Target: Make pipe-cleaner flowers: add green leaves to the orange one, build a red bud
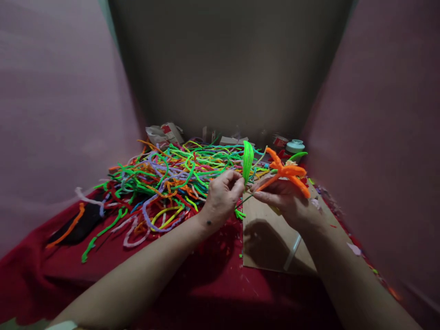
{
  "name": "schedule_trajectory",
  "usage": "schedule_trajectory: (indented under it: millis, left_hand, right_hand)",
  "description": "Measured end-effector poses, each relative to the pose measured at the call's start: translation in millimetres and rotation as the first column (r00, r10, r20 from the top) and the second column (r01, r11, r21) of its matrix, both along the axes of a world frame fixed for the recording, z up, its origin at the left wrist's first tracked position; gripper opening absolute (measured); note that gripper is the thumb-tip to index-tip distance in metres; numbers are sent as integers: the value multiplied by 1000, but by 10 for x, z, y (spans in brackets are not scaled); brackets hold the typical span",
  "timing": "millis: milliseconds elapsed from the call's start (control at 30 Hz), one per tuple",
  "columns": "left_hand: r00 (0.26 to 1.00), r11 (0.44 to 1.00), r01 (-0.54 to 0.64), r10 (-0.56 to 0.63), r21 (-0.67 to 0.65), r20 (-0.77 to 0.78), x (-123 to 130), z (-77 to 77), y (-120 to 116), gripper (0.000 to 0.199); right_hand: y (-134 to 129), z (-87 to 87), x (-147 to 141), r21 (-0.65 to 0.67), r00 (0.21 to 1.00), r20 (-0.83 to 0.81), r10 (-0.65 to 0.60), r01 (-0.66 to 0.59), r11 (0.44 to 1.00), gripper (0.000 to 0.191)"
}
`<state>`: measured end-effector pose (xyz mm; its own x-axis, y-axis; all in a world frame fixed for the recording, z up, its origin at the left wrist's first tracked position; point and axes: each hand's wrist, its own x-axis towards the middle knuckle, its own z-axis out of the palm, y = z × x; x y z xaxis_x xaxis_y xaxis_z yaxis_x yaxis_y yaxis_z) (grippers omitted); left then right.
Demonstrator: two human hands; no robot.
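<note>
My left hand (223, 195) pinches the lower end of a bright green fuzzy pipe-cleaner leaf (248, 160), which stands upright above the fingertips. Close beside it, my right hand (288, 199) is closed around an orange pipe-cleaner flower (287, 171) whose petals spread over the fingers. A thin dark green stem (246, 200) runs between the two hands. Another green leaf tip (298, 156) shows behind the orange flower. My fingers hide where the leaf and stem meet, so I cannot tell whether they are joined.
A large tangle of coloured pipe cleaners (172, 178) covers the red cloth (192, 284) on the left. Under my right hand lies a brown board (264, 238) with a translucent stick (292, 252). A pale blue jar (294, 146) and small boxes (172, 133) stand at the back.
</note>
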<state>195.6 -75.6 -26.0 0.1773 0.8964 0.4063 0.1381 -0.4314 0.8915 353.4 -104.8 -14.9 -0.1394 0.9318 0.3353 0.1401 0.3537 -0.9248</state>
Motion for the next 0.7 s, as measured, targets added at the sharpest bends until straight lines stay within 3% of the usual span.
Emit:
schedule_trajectory:
  millis: [133, 233, 367, 567, 700]
  left_hand:
    - [994, 993, 78, -70, 93, -90, 45, -110, -63, 11]
    - [977, 977, 215, -215, 1, 2, 59, -79, -92, 8]
    - [918, 908, 381, -348, -177, 189, 65, -5, -75, 3]
    - [918, 887, 372, -306, -274, 253, 80, -18, -66, 8]
    - [929, 905, 343, -288, -251, 232, 88, -32, -84, 9]
  right_hand:
    - [23, -54, -67, -42, 996, -57, 68, -70, 997, 11]
    - [47, -115, -28, -36, 995, -57, 77, -79, 996, 15]
    - [97, -232, 68, 18, 999, 32, 44, -45, 999, 17]
    - [114, -334, 94, 228, 989, 117, -89, 61, 972, 16]
    - [99, -323, 89, 204, 990, 77, -119, 101, 974, 21]
